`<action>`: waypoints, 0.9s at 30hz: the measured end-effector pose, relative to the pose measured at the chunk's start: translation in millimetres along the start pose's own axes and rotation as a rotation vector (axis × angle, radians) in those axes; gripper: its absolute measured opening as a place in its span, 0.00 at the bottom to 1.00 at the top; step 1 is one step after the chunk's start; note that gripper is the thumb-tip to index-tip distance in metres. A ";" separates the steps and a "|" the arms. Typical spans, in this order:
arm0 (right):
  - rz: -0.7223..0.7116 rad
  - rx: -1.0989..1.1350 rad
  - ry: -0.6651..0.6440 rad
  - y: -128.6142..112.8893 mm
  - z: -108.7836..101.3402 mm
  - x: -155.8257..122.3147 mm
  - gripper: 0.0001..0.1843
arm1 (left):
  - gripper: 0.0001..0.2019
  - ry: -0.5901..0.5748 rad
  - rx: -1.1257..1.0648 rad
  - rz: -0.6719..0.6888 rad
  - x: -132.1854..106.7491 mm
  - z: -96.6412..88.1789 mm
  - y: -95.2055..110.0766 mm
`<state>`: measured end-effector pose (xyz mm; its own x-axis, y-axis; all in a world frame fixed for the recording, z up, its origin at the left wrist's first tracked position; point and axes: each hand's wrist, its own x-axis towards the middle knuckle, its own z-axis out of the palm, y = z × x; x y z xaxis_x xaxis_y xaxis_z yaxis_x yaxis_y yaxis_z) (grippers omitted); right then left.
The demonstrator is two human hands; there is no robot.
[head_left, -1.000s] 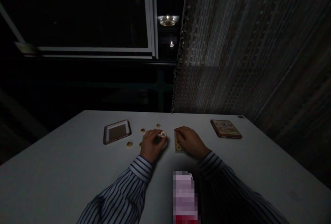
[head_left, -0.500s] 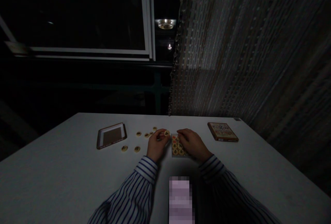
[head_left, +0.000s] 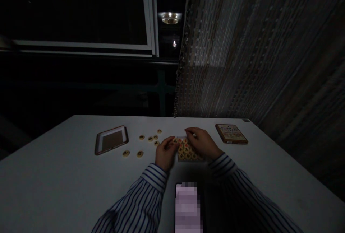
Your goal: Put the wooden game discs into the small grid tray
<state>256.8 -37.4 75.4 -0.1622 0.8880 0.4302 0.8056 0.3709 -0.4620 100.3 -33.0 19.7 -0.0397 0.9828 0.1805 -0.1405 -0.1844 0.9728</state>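
My left hand (head_left: 165,154) pinches a round Chinese chess piece (head_left: 175,141) with a dark character between thumb and fingers. The piece is at the upper left corner of a small tray (head_left: 178,160) filled with chess pieces (head_left: 188,150), some marked red, most of them dark. Over the tray's right side is my right hand (head_left: 204,142), fingers curled near the far edge. Whether anything is in those fingers is hidden. Several loose chess pieces (head_left: 139,154) lie on the table to the left of my left hand.
An upturned, shallow box lid (head_left: 98,150) lies at the left of the white table (head_left: 67,190). A flat printed box (head_left: 231,134) is at the right. The phone (head_left: 187,208) with a blurred screen is at the near edge. A bead curtain (head_left: 221,46) hangs behind.
My left hand has brought the chess piece right and slightly down, to the tray's corner. My right hand has shifted a little to the right and up, uncovering more pieces. The view has tilted slightly.
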 end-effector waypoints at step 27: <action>-0.122 0.200 -0.223 -0.2 9.4 -1.1 0.13 | 0.14 -0.071 -0.008 -0.021 -6.3 1.2 -9.4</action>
<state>251.5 -35.9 67.7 -0.3897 0.8630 0.3216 0.6479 0.5051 -0.5702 103.1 -37.4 9.6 0.0331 0.9849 0.1697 -0.1488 -0.1631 0.9753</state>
